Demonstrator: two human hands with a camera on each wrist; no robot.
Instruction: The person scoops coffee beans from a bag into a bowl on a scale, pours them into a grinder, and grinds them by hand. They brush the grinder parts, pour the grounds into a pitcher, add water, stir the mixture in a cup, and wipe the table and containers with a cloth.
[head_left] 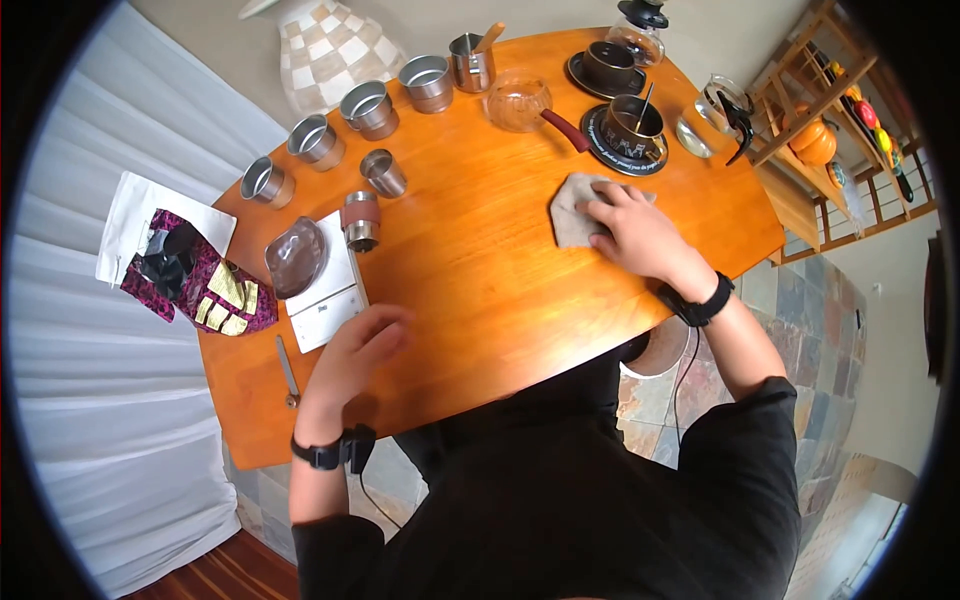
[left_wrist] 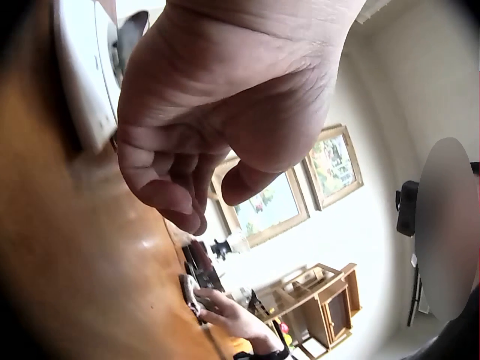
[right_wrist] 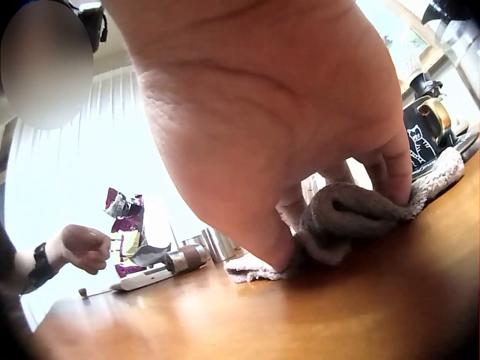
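Note:
A grey cloth [head_left: 577, 212] lies on the right half of the wooden table. My right hand [head_left: 640, 232] grips it from above; the right wrist view shows a fold of the cloth [right_wrist: 352, 214] bunched between thumb and fingers, against the tabletop. Over the front left of the table hovers my left hand [head_left: 355, 352], its fingers loosely bent and holding nothing [left_wrist: 225, 112]. Nearest to it is a white scale [head_left: 328, 312], on which a dark translucent dish [head_left: 297, 258] sits. A steel cylinder with a brown band [head_left: 361, 220] lies against the scale's far end.
Several steel cups [head_left: 370, 108] line the far left edge, with a small steel cup [head_left: 383, 173] before them. Beyond the cloth stand a black mug on a saucer [head_left: 634, 120], a glass bowl [head_left: 517, 100] and a glass kettle [head_left: 712, 118]. A purple bag [head_left: 190, 275] lies far left.

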